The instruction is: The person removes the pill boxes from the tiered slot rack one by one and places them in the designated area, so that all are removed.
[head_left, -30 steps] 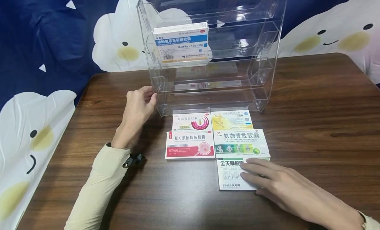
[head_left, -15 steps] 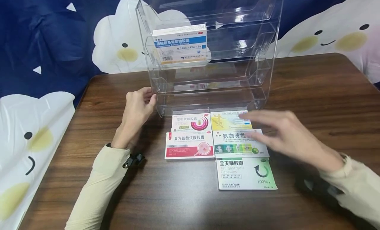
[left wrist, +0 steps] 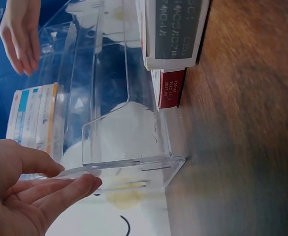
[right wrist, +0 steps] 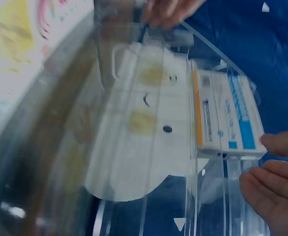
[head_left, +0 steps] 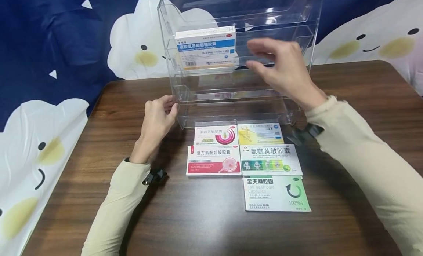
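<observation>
A clear tiered plastic rack [head_left: 231, 111] stands on the table. My left hand [head_left: 158, 120] pinches the edge of its left side panel between thumb and fingers, plainest in the left wrist view. On an upper tier, at the left, leans a white-and-blue medicine box [head_left: 206, 50]. My right hand [head_left: 284, 67] is in front of the rack, just right of that box, fingers and thumb spread apart with nothing between them. In the right wrist view the thumb overlaps the corner of the medicine box [right wrist: 227, 113]; whether they touch, I cannot tell.
Several flat medicine boxes lie before the rack: a pink-and-white box [head_left: 215, 135], a yellow-and-white box [head_left: 260, 134], a red-and-white box [head_left: 214, 160], a white-green box [head_left: 271, 160] and a green-and-white box [head_left: 277, 193]. A patterned blue cloth [head_left: 66, 32] hangs behind the table [head_left: 185, 215].
My right hand has left the green-and-white box and risen forward, over the other boxes, to the rack's upper tier. My left hand keeps its grip on the rack. The boxes stay put.
</observation>
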The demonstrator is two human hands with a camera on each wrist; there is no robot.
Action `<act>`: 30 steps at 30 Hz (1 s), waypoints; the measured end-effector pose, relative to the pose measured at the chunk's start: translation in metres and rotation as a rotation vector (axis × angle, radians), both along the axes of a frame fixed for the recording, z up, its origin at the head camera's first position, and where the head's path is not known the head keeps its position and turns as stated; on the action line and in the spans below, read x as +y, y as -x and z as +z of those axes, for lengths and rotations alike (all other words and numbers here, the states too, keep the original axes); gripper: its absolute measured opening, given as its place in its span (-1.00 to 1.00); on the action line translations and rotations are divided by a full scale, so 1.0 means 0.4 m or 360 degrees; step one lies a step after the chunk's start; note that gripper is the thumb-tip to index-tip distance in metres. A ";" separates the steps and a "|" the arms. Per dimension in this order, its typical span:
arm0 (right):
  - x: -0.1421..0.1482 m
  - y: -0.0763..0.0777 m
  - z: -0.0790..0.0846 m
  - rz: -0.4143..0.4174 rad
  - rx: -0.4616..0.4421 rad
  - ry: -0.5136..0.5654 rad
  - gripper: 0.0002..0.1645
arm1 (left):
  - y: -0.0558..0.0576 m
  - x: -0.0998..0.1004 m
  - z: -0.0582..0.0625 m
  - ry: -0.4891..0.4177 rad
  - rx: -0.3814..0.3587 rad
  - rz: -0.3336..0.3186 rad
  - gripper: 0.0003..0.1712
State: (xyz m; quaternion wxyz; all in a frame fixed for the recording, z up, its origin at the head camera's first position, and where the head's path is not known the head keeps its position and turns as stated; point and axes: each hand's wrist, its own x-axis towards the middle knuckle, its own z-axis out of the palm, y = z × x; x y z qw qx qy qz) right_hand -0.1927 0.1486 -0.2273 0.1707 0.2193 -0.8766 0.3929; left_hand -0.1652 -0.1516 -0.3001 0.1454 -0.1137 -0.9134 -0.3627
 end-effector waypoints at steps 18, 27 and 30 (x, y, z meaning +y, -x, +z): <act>-0.060 0.160 0.012 -0.0066 -0.0451 0.0146 -0.55 | 0.007 0.006 -0.007 0.0004 0.0026 -0.0010 -0.70; -0.031 0.141 0.019 0.0087 -0.0126 0.0589 -0.67 | 0.010 0.011 -0.009 0.0025 0.0014 -0.0008 -0.70; -0.016 0.131 0.019 0.0074 -0.0020 0.0705 -0.67 | 0.008 0.008 -0.009 0.0029 0.0006 0.0002 -0.69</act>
